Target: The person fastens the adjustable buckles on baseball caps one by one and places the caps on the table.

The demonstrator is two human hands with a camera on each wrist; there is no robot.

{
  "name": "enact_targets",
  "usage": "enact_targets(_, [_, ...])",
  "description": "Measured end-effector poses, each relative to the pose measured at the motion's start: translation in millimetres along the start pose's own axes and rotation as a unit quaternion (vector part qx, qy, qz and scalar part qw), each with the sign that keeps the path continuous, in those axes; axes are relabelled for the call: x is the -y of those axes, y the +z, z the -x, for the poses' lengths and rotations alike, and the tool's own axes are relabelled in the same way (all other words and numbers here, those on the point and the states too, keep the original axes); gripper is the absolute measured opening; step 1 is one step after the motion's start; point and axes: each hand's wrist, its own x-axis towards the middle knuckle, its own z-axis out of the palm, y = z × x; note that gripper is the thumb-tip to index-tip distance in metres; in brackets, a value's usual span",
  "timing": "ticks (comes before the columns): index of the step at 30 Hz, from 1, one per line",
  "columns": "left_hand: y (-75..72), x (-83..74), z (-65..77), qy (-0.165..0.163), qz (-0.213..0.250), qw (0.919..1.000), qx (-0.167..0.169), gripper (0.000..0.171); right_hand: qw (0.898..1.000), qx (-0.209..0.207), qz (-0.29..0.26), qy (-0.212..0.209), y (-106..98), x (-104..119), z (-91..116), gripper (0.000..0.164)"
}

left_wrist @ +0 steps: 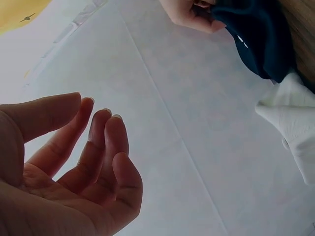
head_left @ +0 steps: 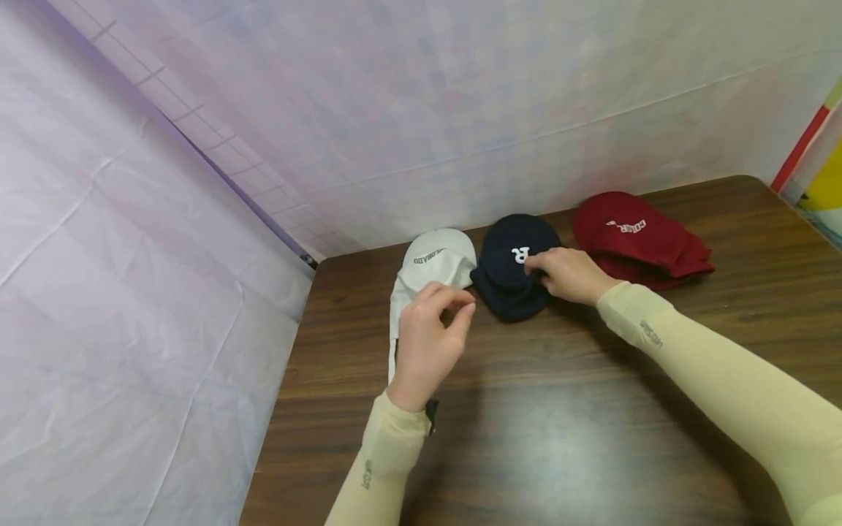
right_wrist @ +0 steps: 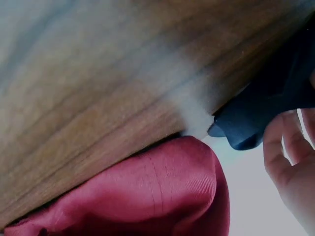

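Note:
My right hand (head_left: pixel 571 275) is at the right side of a navy cap (head_left: pixel 509 296), with its fingers curled against the fabric by a white letter R. In the left wrist view, the right hand (left_wrist: pixel 189 14) pinches the edge of the cap, its fingertips partly hidden by the cloth. The left hand (head_left: pixel 429 343) hovers before a white cap (head_left: pixel 427 270) with dark lettering. Its fingers are loosely bent, thumb and fingertips apart, and the palm (left_wrist: pixel 54 196) holds nothing. Part of the white cap is hidden behind this hand.
A dark red cap (head_left: pixel 641 237) with white lettering lies right of the navy one. All three caps sit along the back of a brown wooden table (head_left: pixel 526 431). Pale cloth (head_left: pixel 421 109) hangs behind it, and white sheeting (head_left: pixel 131 329) borders its left side.

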Motion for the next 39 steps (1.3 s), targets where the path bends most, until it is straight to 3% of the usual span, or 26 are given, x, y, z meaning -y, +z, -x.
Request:
enact_targets(6, [-0.9, 5.9, -6.5, 0.005, -0.023, 0.9997, -0.005, 0.005, 1.000, 0.004, -0.008, 0.024, -9, 1, 10, 0.049])
enact_targets(13, [-2.1, 20.2, -17.5, 0.002, -0.047, 0.9987, -0.020, 0.008, 0.999, -0.050, -0.005, 0.005, -34, 13, 24, 0.062])
enact_targets(20, [-4.5, 42.6, -30.5, -0.029, -0.056, 0.9980, -0.009, 0.008, 0.996, -0.092, 0.005, -0.010, -46, 24, 35, 0.061])
enact_targets(26, [-2.1, 60.3, -39.6, -0.060, -0.067, 0.9959, -0.007, 0.007, 0.994, -0.104, 0.011, -0.020, -48, 31, 42, 0.059])
enact_targets(39, [16.4, 92.2, -40.4, -0.127, -0.098, 0.9866, 0.028, 0.026, 0.993, -0.116, 0.009, -0.004, -50, 33, 57, 0.060])
